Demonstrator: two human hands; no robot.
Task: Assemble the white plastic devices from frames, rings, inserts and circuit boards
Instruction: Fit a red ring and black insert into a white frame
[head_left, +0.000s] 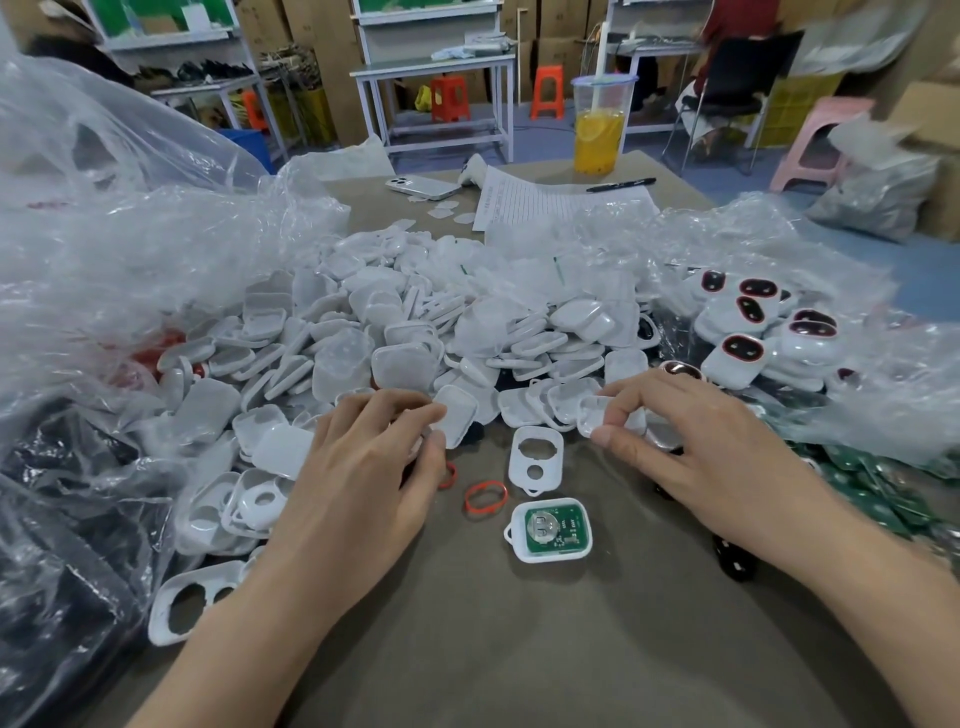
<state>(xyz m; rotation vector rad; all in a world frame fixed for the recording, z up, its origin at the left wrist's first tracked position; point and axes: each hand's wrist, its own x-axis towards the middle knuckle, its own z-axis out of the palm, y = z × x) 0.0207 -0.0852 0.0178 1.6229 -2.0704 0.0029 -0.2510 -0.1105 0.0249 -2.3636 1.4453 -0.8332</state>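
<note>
right hand pinching clear insert, left hand curled, grip unclear

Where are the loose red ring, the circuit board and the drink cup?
red ring (468, 501): head view, its left band.
circuit board (553, 530): head view, green middle.
drink cup (597, 135): head view, orange-filled wall.

Bare surface nearer than the board-loaded shell: open lane to the near edge. Just beyond it: white frame, with red ring beyond-left, narrow gaps only. Farther beyond, pile of white shells blocks the full width. Left: loose frames, plastic bag. Right: black part, green boards.
</note>
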